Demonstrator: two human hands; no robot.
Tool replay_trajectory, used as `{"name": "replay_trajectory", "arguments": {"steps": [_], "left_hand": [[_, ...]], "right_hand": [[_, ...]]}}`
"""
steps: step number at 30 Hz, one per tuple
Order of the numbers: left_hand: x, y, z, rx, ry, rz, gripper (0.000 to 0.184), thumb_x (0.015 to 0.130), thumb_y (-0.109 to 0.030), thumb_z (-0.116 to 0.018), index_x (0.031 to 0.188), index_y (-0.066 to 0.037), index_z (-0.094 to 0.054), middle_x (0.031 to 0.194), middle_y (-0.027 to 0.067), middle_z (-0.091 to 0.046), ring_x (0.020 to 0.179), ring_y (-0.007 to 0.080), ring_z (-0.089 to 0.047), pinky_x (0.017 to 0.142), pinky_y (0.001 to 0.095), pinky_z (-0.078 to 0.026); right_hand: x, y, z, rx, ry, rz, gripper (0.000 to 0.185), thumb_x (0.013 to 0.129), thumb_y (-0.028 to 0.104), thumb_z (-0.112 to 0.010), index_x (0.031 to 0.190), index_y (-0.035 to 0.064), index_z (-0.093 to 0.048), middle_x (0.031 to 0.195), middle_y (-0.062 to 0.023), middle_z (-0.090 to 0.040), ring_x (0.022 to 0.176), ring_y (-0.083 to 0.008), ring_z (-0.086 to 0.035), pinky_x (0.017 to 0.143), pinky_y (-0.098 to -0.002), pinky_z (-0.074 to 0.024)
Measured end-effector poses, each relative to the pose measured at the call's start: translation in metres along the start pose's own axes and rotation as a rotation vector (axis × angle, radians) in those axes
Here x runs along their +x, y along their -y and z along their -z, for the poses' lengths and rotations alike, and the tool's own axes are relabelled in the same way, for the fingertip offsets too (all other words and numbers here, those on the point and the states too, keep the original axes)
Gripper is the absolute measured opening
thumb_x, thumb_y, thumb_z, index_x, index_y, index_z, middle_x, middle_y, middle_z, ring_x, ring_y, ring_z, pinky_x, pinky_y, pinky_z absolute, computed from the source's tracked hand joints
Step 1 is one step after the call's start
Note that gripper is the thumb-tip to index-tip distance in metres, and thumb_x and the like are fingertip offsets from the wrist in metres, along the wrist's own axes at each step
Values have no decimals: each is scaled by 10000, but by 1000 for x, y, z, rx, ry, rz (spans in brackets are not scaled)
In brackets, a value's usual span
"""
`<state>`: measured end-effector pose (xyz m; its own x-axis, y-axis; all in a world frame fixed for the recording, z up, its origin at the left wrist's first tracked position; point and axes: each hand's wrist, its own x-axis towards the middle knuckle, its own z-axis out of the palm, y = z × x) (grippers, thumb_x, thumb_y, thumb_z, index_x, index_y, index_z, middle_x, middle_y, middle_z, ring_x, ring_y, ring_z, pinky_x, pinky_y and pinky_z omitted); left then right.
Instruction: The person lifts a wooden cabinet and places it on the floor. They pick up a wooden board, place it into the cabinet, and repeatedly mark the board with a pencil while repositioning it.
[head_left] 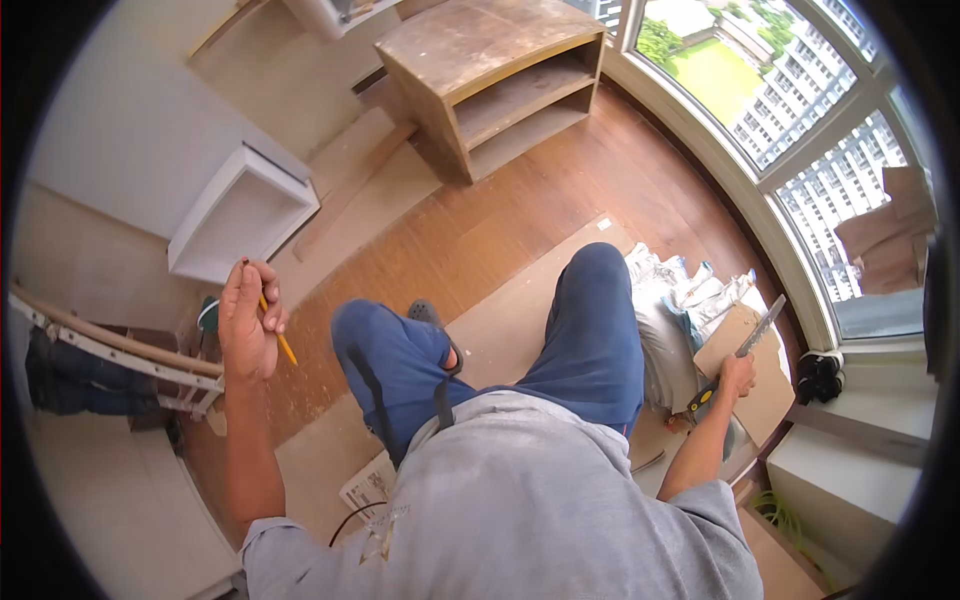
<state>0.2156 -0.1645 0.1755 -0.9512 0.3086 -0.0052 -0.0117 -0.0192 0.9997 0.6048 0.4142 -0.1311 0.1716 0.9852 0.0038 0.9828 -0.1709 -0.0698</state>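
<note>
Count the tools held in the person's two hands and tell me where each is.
2: a yellow pencil in the left hand and a saw in the right hand. Something small could be hidden behind the fingers.

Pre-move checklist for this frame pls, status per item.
1. Pencil held in left grip: ok.
2. Saw held in right grip: ok.
3. Blade pointed away from the legs: ok.
4. One grip free: not ok, both are occupied.
5. Blade sharpness: cannot tell, too small in view.
6. Footwear on both feet: cannot tell, only one shod foot shows.
</note>
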Motion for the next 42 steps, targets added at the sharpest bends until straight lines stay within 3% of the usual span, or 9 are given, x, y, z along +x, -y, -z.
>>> {"name": "replay_trajectory", "arguments": {"steps": [9, 11, 15, 18, 22, 28, 33, 36, 42], "left_hand": [[-38, 46, 8, -231, -2, 49, 256, 1063, -316, -493, 981, -82, -558, 809, -4, -493, 556, 36, -398, 531, 205, -376], [-32, 62, 5, -286, 24, 92, 258, 1063, -306, -496, 971, -75, -564, 803, -5, -495, 557, 30, -406, 524, 201, -380], [-4, 92, 1, -378, 46, 167, 257, 1060, -302, -505, 963, -74, -574, 796, -12, -500, 547, 21, -410, 512, 194, -383], [32, 119, -17, -467, 126, 247, 257, 1048, -319, -528, 965, -84, -587, 791, -26, -507, 540, 17, -413, 500, 187, -376], [112, 177, -46, -465, 191, 411, 253, 1004, -354, -601, 933, -112, -579, 754, -53, -509, 494, 15, -396, 465, 194, -353], [206, 265, -95, -416, 133, 624, 225, 995, -346, -616, 930, -134, -576, 730, -39, -528, 460, 24, -375, 432, 214, -339], [217, 296, -108, -294, 104, 689, 239, 976, -345, -635, 921, -126, -558, 736, -31, -487, 499, 35, -382, 435, 208, -336], [227, 276, -112, -268, 159, 652, 254, 979, -351, -629, 933, -112, -556, 767, -22, -489, 515, 36, -398, 440, 200, -347], [238, 270, -101, -341, 93, 704, 220, 1000, -312, -612, 987, -97, -569, 780, -31, -492, 497, 12, -369, 455, 202, -350]], "right_hand": [[23, -12, -11, 18, 194, 46, 562, 782, 276, -590, 1297, 55, -548, 1242, -249, -639, 1181, -422, -605, 994, -512, -474], [33, -14, -16, 10, 273, 34, 628, 792, 379, -632, 1295, 13, -548, 1246, -253, -638, 1179, -406, -609, 992, -486, -477], [16, 12, 22, -105, 223, 37, 647, 825, 431, -646, 1339, 55, -535, 1256, -250, -631, 1176, -419, -605, 1004, -507, -468], [40, 48, 31, 200, -29, 276, 580, 903, 502, -606, 1229, 22, -621, 1144, -209, -676, 1100, -383, -634, 938, -494, -485], [-6, 209, 78, 1022, 460, 455, 585, 974, 553, -546, 1137, 3, -663, 974, -92, -672, 915, -198, -634, 791, -346, -496], [-110, 477, 28, 1518, 1502, 384, 655, 920, 630, -583, 1196, 36, -575, 1105, -177, -639, 1066, -320, -614, 947, -495, -488], [-166, 661, -37, 1407, 1581, 230, 1132, 813, 699, -673, 1553, 0, -176, 1548, -317, -239, 1437, -473, -268, 1159, -614, -205], [-187, 734, -42, 1511, 1431, 34, 1193, 776, 690, -717, 1565, 10, -136, 1578, -331, -160, 1455, -487, -225, 1161, -632, -179], [-177, 802, -75, 1637, 1493, 20, 897, 839, 604, -694, 1473, 64, -362, 1473, -239, -429, 1344, -429, -433, 1086, -656, -322]]}}
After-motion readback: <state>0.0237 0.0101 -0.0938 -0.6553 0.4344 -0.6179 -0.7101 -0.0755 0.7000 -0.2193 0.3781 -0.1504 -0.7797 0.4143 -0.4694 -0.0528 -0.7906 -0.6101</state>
